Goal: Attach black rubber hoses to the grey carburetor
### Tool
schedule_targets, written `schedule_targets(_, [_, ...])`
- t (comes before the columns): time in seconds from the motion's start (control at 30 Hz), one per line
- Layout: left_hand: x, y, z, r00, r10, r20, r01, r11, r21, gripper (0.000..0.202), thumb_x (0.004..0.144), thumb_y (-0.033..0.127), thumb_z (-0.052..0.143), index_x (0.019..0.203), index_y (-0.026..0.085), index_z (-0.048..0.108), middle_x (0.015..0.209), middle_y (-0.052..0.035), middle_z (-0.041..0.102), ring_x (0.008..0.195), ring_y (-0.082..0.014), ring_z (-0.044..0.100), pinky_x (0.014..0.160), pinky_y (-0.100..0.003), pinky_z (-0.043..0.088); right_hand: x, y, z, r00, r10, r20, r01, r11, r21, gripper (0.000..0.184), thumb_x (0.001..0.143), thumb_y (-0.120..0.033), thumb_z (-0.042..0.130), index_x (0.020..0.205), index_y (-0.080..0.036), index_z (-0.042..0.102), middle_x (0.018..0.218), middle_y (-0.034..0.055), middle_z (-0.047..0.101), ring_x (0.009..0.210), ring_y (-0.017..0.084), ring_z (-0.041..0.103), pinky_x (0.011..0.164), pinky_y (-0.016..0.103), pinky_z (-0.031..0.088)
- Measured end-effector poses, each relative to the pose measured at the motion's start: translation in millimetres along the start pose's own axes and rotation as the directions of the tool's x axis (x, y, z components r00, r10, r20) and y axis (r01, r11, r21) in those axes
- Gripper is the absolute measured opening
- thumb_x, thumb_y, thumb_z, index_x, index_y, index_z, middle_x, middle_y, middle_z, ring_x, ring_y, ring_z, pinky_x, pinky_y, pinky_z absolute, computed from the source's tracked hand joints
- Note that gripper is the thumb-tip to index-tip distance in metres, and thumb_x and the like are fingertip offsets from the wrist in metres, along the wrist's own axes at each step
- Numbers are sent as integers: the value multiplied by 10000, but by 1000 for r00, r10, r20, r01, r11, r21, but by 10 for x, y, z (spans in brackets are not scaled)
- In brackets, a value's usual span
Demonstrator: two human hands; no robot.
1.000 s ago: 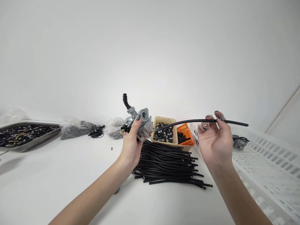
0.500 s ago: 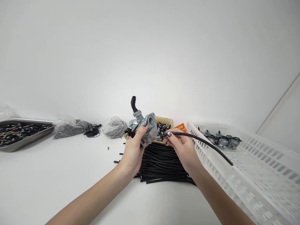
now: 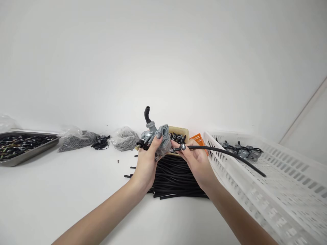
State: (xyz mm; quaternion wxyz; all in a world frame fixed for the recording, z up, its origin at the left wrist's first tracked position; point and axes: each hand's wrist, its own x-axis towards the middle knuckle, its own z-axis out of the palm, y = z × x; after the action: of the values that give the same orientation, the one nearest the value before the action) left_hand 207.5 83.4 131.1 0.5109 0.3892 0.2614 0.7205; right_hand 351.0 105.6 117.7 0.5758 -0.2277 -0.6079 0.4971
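1. Gripping carb point(image 3: 166, 143) in left hand point(image 3: 146, 166), up off the table point(image 3: 63, 190); thumb pressed on near face, fingers mostly hidden behind. Probably wrapped so low to leave the right side bare, and for steadiness.
2. Pinching hose point(image 3: 224, 152) between thumb and fingers of right hand point(image 3: 196, 161), just right of carb. Held close to the near end, likely for better control of something so limp; remainder drooping away rightward.
3. Small shiny clip point(image 3: 174, 149) near hose end, right beside carb. Cannot tell: seated on carb or merely touching.
4. Below carb: hoses point(image 3: 176, 177), laid roughly parallel, perhaps for easy picking. Behind and right of carb: tub point(image 3: 184, 130) of small parts, then orange basket point(image 3: 198, 139), presumably placed for short reaches.
5. Far right of carb: crate point(image 3: 230, 177), with similar carbs point(image 3: 245, 153) bunched together, maybe to save room.
6. Look of carb: dull grey metal, tilted, round bore open upper right, bent black elbow point(image 3: 147, 115) on top, brassy fitting point(image 3: 138, 147) at left.
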Motion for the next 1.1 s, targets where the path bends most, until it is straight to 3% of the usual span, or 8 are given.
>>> schedule_targets(0.23, [5, -39, -30, 999, 26, -34, -25, 999, 32, 424, 784, 526, 779, 1030, 188, 709, 1110, -96, 758, 1111, -300, 693, 902, -389, 578, -4, 97, -20, 998, -40, 51, 38, 999, 37, 301, 919, -466, 669, 803, -251, 494, 1063, 33, 751, 1274, 233, 612, 1190, 500, 358])
schedule_targets(0.53, [-47, -62, -20, 993, 108, -36, -107, 993, 42, 463, 774, 398, 820, 1170, 217, 664, 1172, -75, 747, 1260, -276, 618, 1068, -411, 491, -35, 93, 9, 994, -74, 84, 71, 996, 46, 237, 941, -410, 653, 821, -257, 516, 1104, 20, 746, 1240, 202, 626, 1177, 457, 389])
schedule_targets(0.7, [-81, -88, -17, 993, 110, -39, -109, 994, 7, 381, 801, 391, 794, 1122, 215, 687, 1117, -70, 761, 1157, -274, 678, 1028, -425, 523, -22, 142, 25, 996, -53, 75, 48, 997, 65, 260, 929, -441, 656, 804, -262, 515, 1114, 20, 729, 1230, 212, 617, 1158, 470, 402])
schedule_targets(0.87, [-72, -88, -3, 998, 66, 20, -67, 995, 69, 346, 807, 413, 790, 1064, 196, 712, 1029, -81, 771, 1100, -276, 699, 994, -429, 550, 56, 216, 18, 1000, -9, -8, 10, 995, 101, 326, 863, -485, 723, 780, -258, 503, 957, 14, 744, 1122, 229, 671, 1086, 454, 468])
schedule_targets(1.1, [-71, -108, 7, 992, 100, -76, -96, 993, 63, 481, 760, 437, 822, 1161, 215, 678, 1076, -75, 761, 1054, -291, 710, 889, -415, 600, -45, 263, 98, 997, -72, 14, 69, 985, 159, 271, 944, -449, 629, 793, -265, 499, 1113, 15, 727, 1237, 209, 610, 1152, 454, 411])
